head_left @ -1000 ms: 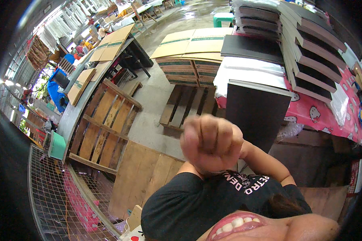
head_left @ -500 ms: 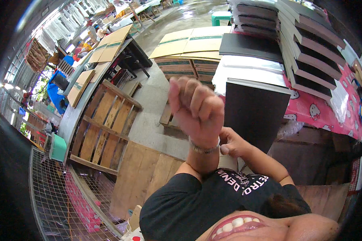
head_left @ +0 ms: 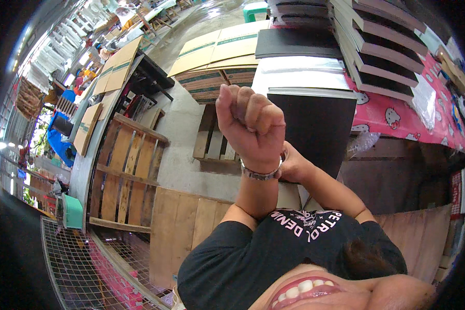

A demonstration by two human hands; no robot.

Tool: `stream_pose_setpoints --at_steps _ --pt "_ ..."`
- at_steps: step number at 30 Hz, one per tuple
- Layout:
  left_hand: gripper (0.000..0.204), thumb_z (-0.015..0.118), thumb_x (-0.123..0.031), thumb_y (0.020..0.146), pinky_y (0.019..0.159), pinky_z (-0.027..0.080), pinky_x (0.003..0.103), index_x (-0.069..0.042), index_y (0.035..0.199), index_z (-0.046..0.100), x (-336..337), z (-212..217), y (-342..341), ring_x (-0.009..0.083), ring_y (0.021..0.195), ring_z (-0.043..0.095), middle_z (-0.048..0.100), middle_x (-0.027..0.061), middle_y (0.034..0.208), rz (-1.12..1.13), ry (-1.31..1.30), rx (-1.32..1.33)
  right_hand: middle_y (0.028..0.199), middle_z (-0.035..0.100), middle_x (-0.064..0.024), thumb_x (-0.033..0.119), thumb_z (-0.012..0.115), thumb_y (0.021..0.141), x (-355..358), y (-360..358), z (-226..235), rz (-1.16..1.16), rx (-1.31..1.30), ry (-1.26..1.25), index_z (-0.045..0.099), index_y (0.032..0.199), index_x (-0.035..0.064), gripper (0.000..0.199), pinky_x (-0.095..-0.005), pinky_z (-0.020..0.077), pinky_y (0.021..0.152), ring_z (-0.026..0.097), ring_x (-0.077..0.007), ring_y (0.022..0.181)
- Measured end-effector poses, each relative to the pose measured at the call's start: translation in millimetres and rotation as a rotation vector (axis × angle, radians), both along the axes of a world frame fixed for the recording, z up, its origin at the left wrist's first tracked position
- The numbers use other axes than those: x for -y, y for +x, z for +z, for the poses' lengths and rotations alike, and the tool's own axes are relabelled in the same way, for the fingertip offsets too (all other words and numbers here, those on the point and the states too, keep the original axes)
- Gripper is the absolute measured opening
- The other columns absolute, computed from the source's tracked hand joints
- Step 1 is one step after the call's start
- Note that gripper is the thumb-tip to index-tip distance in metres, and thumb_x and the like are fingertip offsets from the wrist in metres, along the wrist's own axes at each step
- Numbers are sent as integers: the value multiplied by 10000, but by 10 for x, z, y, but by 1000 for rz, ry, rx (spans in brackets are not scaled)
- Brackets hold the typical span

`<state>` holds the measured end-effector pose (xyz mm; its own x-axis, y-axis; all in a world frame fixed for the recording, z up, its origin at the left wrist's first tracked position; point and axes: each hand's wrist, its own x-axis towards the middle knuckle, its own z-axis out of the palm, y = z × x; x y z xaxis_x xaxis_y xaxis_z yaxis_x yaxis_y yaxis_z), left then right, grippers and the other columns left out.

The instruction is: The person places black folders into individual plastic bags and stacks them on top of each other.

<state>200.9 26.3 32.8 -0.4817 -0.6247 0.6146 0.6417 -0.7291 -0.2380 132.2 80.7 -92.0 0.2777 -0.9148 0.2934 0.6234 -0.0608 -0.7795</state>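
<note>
Clenching into an empty fist, the left hand (head_left: 250, 124) is raised at picture centre. A silver bracelet (head_left: 261, 174) circles its wrist, at six o'clock from the fist. The right hand (head_left: 294, 166) presses against that wrist at four o'clock (fingers hidden, so I cannot tell its grip). This looks like adjusting the band, which calls for fine fingertip work. A black board (head_left: 315, 124) stands at three o'clock.

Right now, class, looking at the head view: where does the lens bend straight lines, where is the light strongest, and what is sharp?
Head view: strong fisheye bending, so the stacked boards and wooden pallet curve toward a black rim; daylight glares at the far left edge and on the wet floor at top; the raised fist with its bracelet is sharp and evenly lit, without hard shadows.
</note>
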Motion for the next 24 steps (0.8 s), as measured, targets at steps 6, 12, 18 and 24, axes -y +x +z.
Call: stream_pose_setpoints --at_steps 6,12,18,24 --pt "401 445 -189 945 359 166 224 -131 573 307 -70 -16 8 54 411 212 242 -47 498 913 -336 432 1088 607 -49 210 805 644 20 10 -54 11 -21 6 532 1163 -23 631 -291 428 889 546 -114 1017" --pt "405 485 -139 923 380 173 234 -134 557 311 94 -43 -75 86 406 225 264 -37 484 491 -124 338 1099 600 -45 203 729 747 48 -28 -99 39 48 -10 544 1147 -7 489 -290 406 916 536 -111 1028" --pt "311 605 -151 831 437 392 334 -69 568 459 802 -658 -605 203 468 498 505 65 540 2429 -1088 1111 942 582 -44 135 613 829 -59 -217 -325 -872 -451 72 564 1160 72 340 -290 423 820 548 -148 869" --pt "144 553 -159 783 513 497 363 -92 656 563 955 -1093 -1035 245 597 620 605 77 636 2257 -1874 1361 873 501 -58 74 606 686 -182 -303 -97 -1198 -1572 -592 566 1200 169 525 -367 360 723 494 -226 819"
